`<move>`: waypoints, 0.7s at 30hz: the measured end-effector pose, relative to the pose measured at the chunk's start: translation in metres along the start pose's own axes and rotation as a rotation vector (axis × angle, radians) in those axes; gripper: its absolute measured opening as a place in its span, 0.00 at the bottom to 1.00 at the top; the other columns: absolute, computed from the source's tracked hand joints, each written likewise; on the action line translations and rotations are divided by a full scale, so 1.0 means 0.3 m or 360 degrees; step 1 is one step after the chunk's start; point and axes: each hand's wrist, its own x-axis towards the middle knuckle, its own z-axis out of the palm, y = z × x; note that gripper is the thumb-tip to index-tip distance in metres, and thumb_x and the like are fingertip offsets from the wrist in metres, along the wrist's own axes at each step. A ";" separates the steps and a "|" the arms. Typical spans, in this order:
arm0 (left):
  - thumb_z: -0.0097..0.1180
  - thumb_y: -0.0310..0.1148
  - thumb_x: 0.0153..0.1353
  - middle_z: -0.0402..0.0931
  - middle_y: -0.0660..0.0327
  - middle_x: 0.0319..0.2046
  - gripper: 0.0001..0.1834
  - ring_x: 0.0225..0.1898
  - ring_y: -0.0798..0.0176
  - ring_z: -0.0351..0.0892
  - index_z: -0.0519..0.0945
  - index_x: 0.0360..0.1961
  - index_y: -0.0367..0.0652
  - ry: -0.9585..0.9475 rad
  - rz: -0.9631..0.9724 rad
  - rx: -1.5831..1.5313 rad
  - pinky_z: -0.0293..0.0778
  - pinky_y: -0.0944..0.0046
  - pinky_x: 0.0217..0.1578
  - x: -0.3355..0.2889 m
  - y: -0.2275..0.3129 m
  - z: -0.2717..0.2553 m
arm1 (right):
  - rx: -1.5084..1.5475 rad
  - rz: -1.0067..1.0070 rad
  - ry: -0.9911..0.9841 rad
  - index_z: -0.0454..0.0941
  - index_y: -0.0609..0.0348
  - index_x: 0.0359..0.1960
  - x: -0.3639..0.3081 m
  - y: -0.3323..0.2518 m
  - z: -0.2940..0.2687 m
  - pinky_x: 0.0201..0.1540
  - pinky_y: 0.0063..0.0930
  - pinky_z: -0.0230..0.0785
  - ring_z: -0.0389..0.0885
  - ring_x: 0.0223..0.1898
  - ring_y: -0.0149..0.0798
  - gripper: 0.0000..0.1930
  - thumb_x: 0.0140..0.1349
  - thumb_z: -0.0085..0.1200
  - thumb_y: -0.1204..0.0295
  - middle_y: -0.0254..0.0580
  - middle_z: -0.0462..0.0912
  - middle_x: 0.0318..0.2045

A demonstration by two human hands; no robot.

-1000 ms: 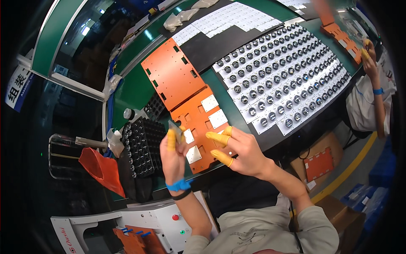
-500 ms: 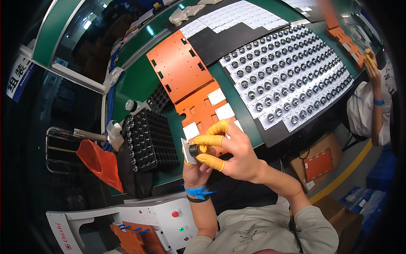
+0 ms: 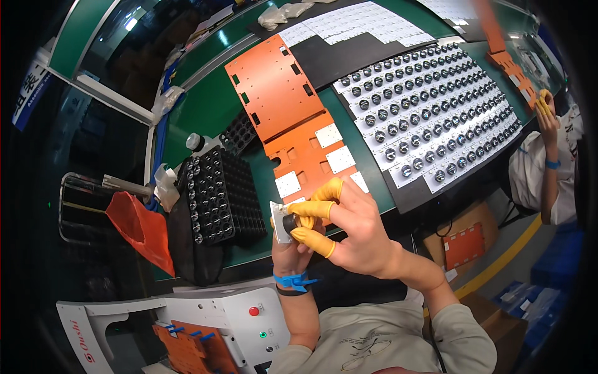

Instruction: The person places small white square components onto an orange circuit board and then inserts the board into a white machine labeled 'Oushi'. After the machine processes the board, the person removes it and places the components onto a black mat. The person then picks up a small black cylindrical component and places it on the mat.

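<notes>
My left hand (image 3: 288, 257), with a blue wrist strap, grips a small white circuit board (image 3: 280, 219) held up on edge. My right hand (image 3: 358, 232), in yellow finger cots, closes on a round black lens (image 3: 289, 223) against the board's face. Whether the lens is fastened to the board cannot be seen. Just beyond my hands lies an orange hinged fixture (image 3: 298, 148), its lid (image 3: 268, 87) folded back. White boards (image 3: 341, 159) sit in its pockets, the nearest ones partly covered by my right hand.
To the left stands a black tray stack (image 3: 233, 199) of round black parts. On the right, a black mat (image 3: 414, 198) carries rows of white boards with black lenses (image 3: 423, 118). A co-worker's hand (image 3: 547, 112) touches another orange fixture (image 3: 514, 78). A white machine (image 3: 237, 318) stands lower left.
The view has shifted slightly, so the bench things appear a little displaced. Both hands keep their grip, with the board and lens at nearly the same place.
</notes>
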 end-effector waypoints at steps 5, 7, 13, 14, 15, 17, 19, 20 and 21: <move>0.43 0.52 0.75 0.76 0.63 0.29 0.29 0.15 0.80 0.64 0.74 0.55 0.34 -0.0190 0.0029 -0.0060 0.66 0.75 0.21 0.000 -0.014 -0.055 | 0.0049 -0.0013 -0.0070 0.84 0.64 0.40 0.006 -0.008 -0.007 0.33 0.32 0.68 0.73 0.34 0.41 0.15 0.51 0.72 0.72 0.40 0.76 0.34; 0.43 0.52 0.75 0.77 0.61 0.31 0.29 0.15 0.79 0.64 0.74 0.55 0.33 -0.0359 0.0062 -0.0079 0.65 0.75 0.20 0.008 -0.015 -0.078 | 0.0116 0.0007 -0.0087 0.84 0.64 0.40 0.008 -0.006 -0.007 0.33 0.32 0.68 0.73 0.34 0.41 0.15 0.51 0.71 0.72 0.41 0.76 0.34; 0.48 0.45 0.74 0.78 0.60 0.33 0.23 0.17 0.79 0.65 0.75 0.54 0.34 -0.0345 0.0037 -0.0160 0.63 0.76 0.18 0.019 0.001 -0.040 | 0.0167 0.0124 -0.0155 0.84 0.64 0.39 0.019 0.002 -0.021 0.32 0.29 0.70 0.73 0.32 0.40 0.13 0.53 0.70 0.74 0.42 0.75 0.33; 0.48 0.44 0.74 0.78 0.60 0.32 0.22 0.17 0.79 0.65 0.75 0.53 0.33 -0.0328 0.0026 -0.0149 0.63 0.76 0.17 0.019 0.002 -0.037 | 0.0130 0.0119 -0.0183 0.85 0.65 0.39 0.023 0.002 -0.029 0.32 0.26 0.73 0.74 0.31 0.37 0.12 0.53 0.70 0.76 0.42 0.75 0.32; 0.49 0.43 0.74 0.77 0.60 0.32 0.22 0.17 0.79 0.65 0.75 0.53 0.33 -0.0310 0.0015 -0.0138 0.63 0.76 0.17 0.019 0.003 -0.034 | 0.0094 0.0114 -0.0212 0.85 0.66 0.40 0.026 0.004 -0.034 0.31 0.23 0.75 0.76 0.30 0.35 0.12 0.54 0.70 0.78 0.42 0.75 0.32; 0.49 0.45 0.74 0.77 0.61 0.30 0.23 0.17 0.79 0.65 0.76 0.51 0.32 -0.0252 0.0018 -0.0111 0.62 0.76 0.16 0.022 0.001 -0.025 | 0.0105 0.0149 -0.0232 0.85 0.67 0.39 0.030 0.011 -0.039 0.30 0.23 0.74 0.75 0.32 0.35 0.12 0.54 0.70 0.78 0.41 0.75 0.31; 0.48 0.47 0.75 0.76 0.62 0.28 0.24 0.17 0.79 0.64 0.76 0.49 0.31 -0.0189 0.0006 -0.0049 0.62 0.76 0.16 0.026 0.005 -0.012 | 0.0122 0.0187 -0.0242 0.84 0.67 0.39 0.031 0.020 -0.040 0.31 0.24 0.73 0.75 0.33 0.35 0.11 0.54 0.69 0.78 0.41 0.75 0.31; 0.47 0.48 0.76 0.75 0.63 0.27 0.25 0.17 0.79 0.64 0.76 0.49 0.31 -0.0160 -0.0010 -0.0002 0.61 0.76 0.16 0.031 0.009 -0.001 | 0.0129 0.0207 -0.0239 0.84 0.67 0.38 0.030 0.027 -0.040 0.31 0.25 0.73 0.75 0.34 0.36 0.11 0.54 0.69 0.78 0.40 0.76 0.31; 0.46 0.49 0.76 0.75 0.64 0.26 0.26 0.16 0.79 0.64 0.76 0.48 0.31 -0.0130 -0.0025 0.0046 0.61 0.76 0.16 0.034 0.011 0.005 | 0.0137 0.0227 -0.0236 0.84 0.67 0.38 0.031 0.032 -0.041 0.32 0.26 0.72 0.75 0.34 0.36 0.10 0.54 0.69 0.77 0.40 0.76 0.31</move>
